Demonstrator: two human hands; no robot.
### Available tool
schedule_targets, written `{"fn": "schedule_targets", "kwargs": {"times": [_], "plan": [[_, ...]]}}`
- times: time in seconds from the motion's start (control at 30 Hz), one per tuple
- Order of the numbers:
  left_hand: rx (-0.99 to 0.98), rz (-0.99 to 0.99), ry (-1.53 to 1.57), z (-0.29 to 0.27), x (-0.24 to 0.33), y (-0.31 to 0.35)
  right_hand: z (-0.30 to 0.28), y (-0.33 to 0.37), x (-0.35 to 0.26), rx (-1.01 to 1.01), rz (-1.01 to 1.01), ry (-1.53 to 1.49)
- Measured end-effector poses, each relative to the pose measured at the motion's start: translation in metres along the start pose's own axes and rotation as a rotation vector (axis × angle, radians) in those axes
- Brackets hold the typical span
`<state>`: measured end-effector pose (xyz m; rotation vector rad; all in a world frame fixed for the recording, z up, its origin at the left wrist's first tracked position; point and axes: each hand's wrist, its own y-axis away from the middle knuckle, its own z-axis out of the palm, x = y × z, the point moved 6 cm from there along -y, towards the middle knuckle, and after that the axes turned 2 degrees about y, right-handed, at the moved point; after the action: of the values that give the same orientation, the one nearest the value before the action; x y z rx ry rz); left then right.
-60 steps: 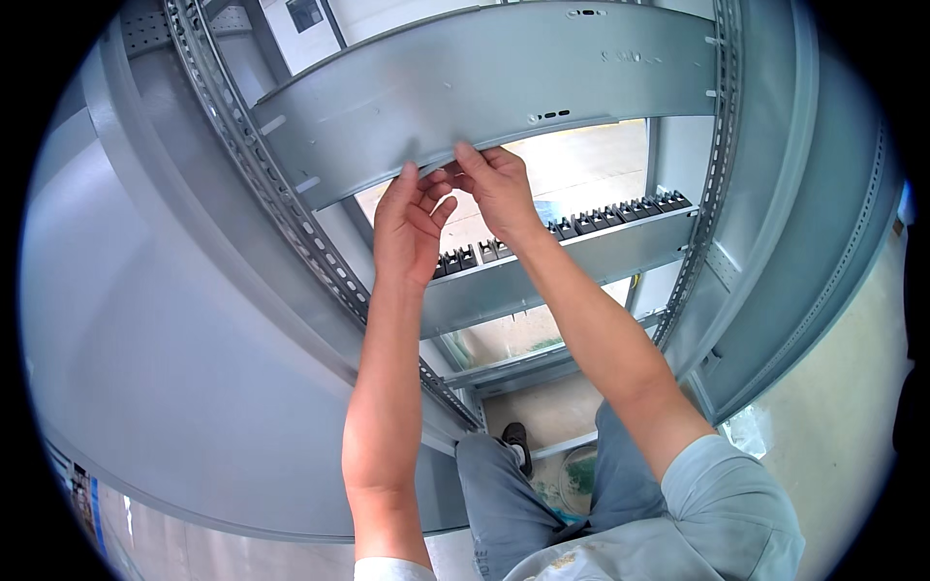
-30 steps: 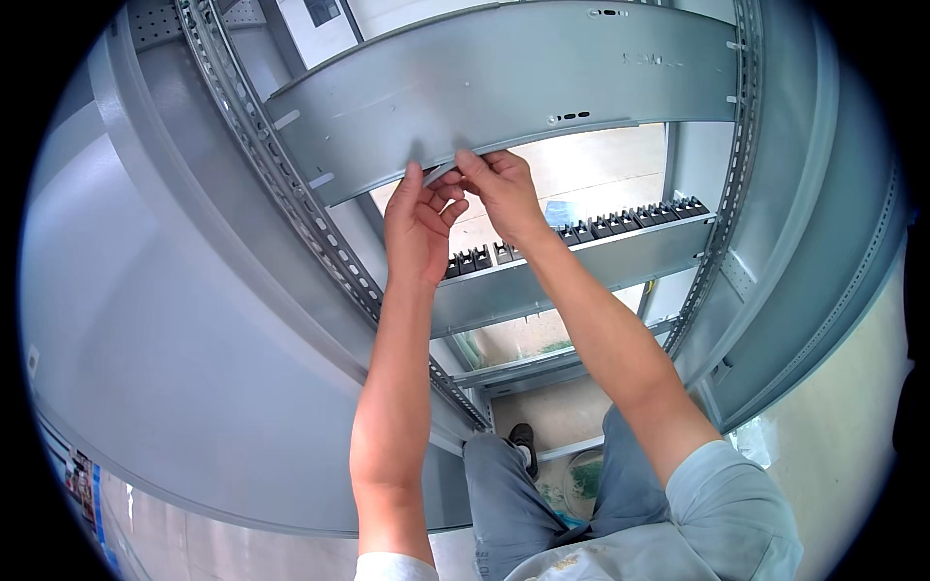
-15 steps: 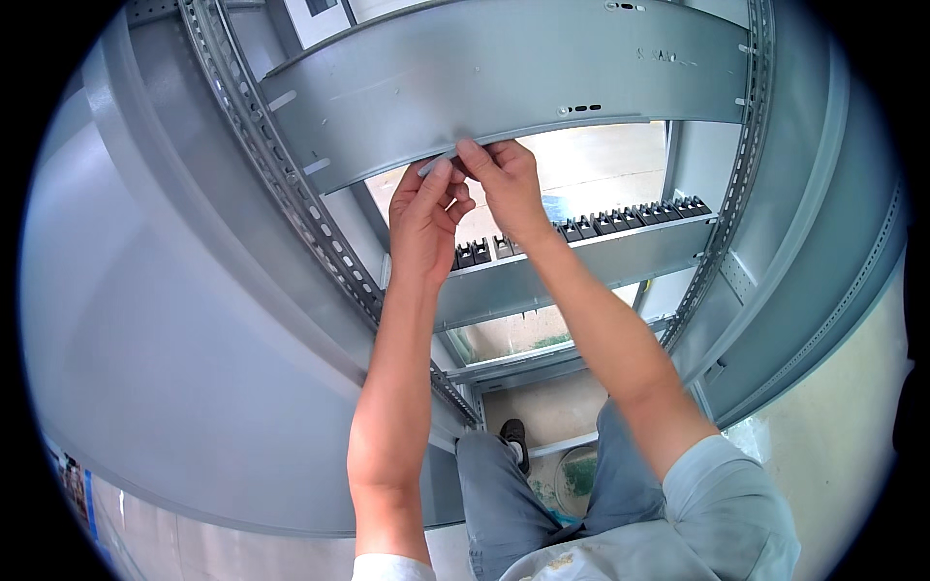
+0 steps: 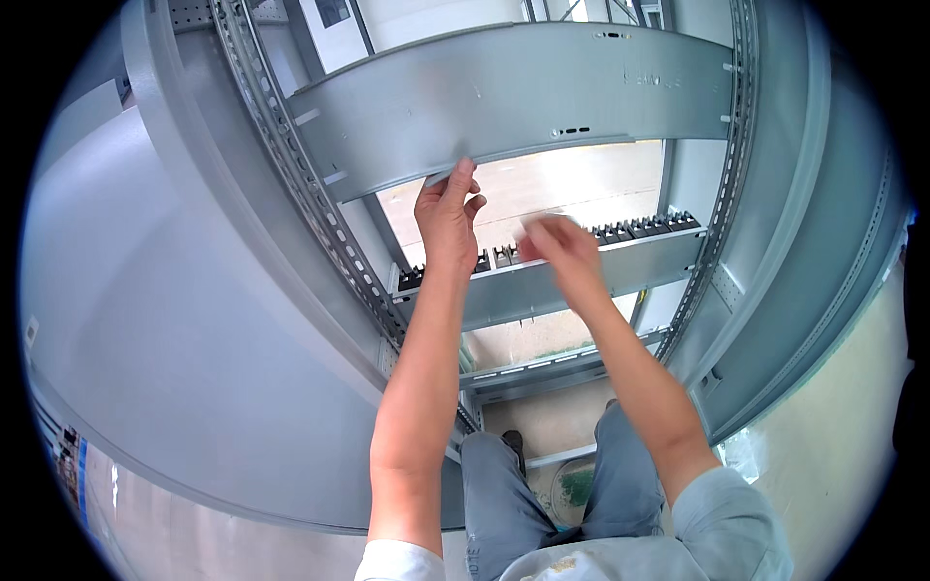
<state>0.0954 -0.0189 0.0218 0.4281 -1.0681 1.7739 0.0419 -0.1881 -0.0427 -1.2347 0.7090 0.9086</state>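
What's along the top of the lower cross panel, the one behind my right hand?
A row of small dark clip-like parts runs along the lower cross panel. Your blurred right hand and left wrist cover stretches of it; what's there can't be seen.

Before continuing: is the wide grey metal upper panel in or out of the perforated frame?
In: the panel bridges both grey perforated uprights; its fastening cannot be told.

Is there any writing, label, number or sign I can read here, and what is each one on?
Upper metal panel: faint marks toward its right end, too blurred to read.
Trousers: partial sideways lettering near the picture's lower edge, too small to quote reliably.
Row of black parts: no lettering can be made out.
Nothing in the picture reads clearly enough to quote.
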Motion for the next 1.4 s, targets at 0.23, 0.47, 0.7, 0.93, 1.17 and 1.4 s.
{"fn": "schedule_targets", "kwargs": {"times": [0.23, 0.47, 0.7, 0.93, 1.17, 1.4], "plan": [[-0.128, 0.124, 0.085, 0.001, -0.018, -0.02, -0.21, 0.208, 0.116, 0.316, 0.301, 0.226], [-0.105, 0.247, 0.151, 0.005, -0.022, -0.023, -0.333, 0.363, 0.173, 0.676, 0.244, 0.609], [-0.225, 0.197, 0.175, 0.004, -0.019, -0.024, -0.329, 0.337, 0.15, 0.615, 0.177, 1.022], [-0.225, 0.172, 0.145, -0.001, -0.015, -0.022, -0.306, 0.321, 0.144, 0.537, 0.159, 1.07], [-0.143, 0.246, 0.081, -0.01, -0.007, -0.024, -0.3, 0.317, 0.152, 0.513, 0.141, 1.09], [-0.126, 0.279, 0.134, -0.007, -0.011, -0.021, -0.299, 0.316, 0.156, 0.518, 0.178, 1.067]]}}
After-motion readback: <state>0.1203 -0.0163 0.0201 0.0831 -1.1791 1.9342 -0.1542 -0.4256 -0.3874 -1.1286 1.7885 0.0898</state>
